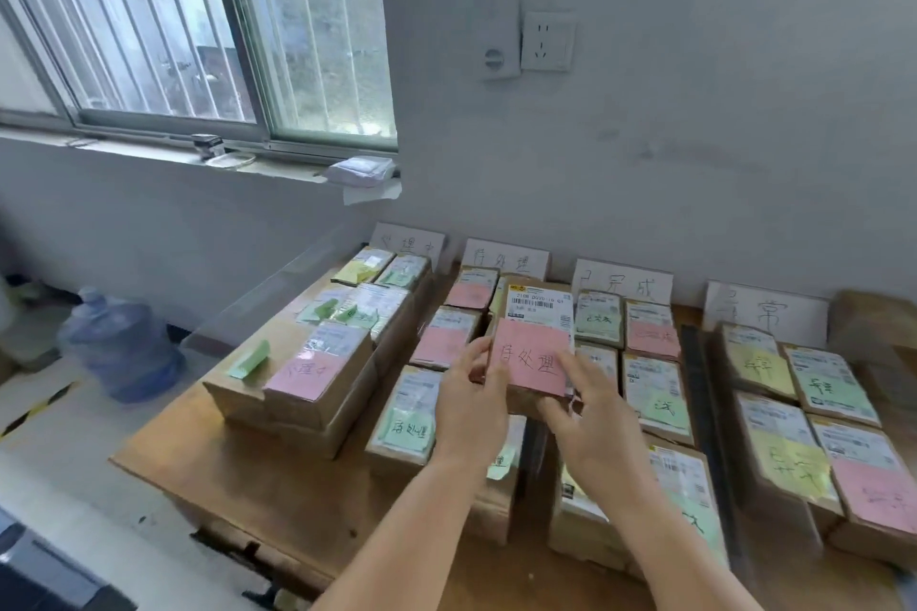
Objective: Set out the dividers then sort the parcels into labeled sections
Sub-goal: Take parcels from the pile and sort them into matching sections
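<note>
Held parcel [533, 352]: brown box w/ white shipping label on top & pink note over its near half, handwritten chars on note. Held up above the 2nd column of parcels, tilted toward the camera.
Left hand [469, 404]: fingers curled on parcel's left edge, thumb on the pink note's left side; clamped on the box.
Right hand [593, 417]: grips parcel's lower right corner, fingers spread over the note's right edge, clamped on it too.
Counter [258, 471]: wooden, against the wall; parcels lie on it in four columns.
Section cards [506, 258]: four white handwritten cards stand upright at the back against the wall, one behind each column.
Left column [317, 362]: stacked boxes w/ green, yellow & pink notes; a green note sticks up off the near box.
2nd column [404, 427]: pink-note boxes at back, green-note box in front, just beside left wrist.
3rd column [655, 392]: green & pink notes.
Right column [804, 417]: yellow, green, pink notes.
Black divider strip [702, 412]: lies between 3rd & right columns.
Clear panel [278, 288]: stands at counter's left edge.
Off-counter: water jug [119, 342] on floor at left; wall socket [546, 42] above.
</note>
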A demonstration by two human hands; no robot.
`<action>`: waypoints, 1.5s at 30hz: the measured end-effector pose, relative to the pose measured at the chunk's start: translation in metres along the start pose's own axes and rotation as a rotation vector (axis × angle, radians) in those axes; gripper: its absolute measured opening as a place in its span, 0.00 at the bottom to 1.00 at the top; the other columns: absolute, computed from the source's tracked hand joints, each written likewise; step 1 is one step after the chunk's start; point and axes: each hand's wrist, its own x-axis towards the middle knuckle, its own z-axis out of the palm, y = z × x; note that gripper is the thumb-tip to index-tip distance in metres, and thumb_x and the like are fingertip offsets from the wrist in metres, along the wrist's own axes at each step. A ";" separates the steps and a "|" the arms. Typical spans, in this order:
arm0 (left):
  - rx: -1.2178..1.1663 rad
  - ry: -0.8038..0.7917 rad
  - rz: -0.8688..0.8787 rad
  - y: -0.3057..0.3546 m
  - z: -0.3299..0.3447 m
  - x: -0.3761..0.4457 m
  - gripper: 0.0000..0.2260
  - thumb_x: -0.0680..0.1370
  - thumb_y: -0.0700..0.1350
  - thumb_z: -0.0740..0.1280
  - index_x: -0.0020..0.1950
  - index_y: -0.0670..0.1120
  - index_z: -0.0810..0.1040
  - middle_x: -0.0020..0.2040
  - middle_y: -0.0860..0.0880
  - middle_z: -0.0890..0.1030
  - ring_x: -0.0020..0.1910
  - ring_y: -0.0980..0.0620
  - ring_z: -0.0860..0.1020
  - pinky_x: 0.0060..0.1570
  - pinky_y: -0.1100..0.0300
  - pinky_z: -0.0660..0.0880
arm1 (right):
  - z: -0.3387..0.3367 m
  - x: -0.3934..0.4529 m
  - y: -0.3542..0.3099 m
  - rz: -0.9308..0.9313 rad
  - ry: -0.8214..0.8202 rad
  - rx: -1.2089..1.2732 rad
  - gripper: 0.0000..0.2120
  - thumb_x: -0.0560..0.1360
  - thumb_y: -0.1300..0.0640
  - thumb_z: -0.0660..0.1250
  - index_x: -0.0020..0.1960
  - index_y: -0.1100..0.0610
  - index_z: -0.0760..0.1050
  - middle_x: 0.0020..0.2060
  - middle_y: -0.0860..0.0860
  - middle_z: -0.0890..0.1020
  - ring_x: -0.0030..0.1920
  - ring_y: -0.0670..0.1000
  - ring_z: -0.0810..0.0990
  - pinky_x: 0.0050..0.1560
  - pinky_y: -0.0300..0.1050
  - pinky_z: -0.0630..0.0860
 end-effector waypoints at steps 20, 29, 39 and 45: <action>0.671 -0.112 -0.024 -0.038 -0.065 0.154 0.06 0.81 0.41 0.57 0.51 0.47 0.73 0.53 0.45 0.77 0.44 0.52 0.77 0.36 0.63 0.71 | 0.128 0.114 -0.033 0.130 -0.249 -0.100 0.28 0.79 0.60 0.60 0.78 0.54 0.56 0.76 0.50 0.59 0.75 0.50 0.59 0.72 0.45 0.60; 0.759 -0.190 -0.007 -0.053 -0.060 0.165 0.15 0.82 0.42 0.57 0.68 0.45 0.72 0.65 0.45 0.74 0.60 0.46 0.75 0.49 0.64 0.67 | 0.144 0.124 -0.020 0.179 -0.330 -0.125 0.30 0.79 0.62 0.61 0.78 0.54 0.55 0.76 0.48 0.55 0.73 0.51 0.62 0.69 0.44 0.63; 1.144 -0.313 0.295 -0.022 -0.045 0.144 0.27 0.78 0.40 0.64 0.76 0.46 0.58 0.78 0.49 0.56 0.77 0.47 0.54 0.72 0.52 0.61 | 0.105 0.115 -0.017 0.068 -0.268 -0.289 0.38 0.77 0.55 0.65 0.79 0.50 0.46 0.78 0.47 0.49 0.78 0.53 0.49 0.75 0.54 0.57; 1.137 -0.430 0.387 -0.007 -0.004 0.108 0.32 0.80 0.40 0.63 0.79 0.45 0.50 0.79 0.47 0.52 0.78 0.47 0.49 0.75 0.51 0.54 | 0.033 0.080 -0.002 0.068 -0.201 -0.530 0.39 0.80 0.53 0.62 0.79 0.56 0.39 0.79 0.52 0.41 0.78 0.52 0.38 0.76 0.49 0.42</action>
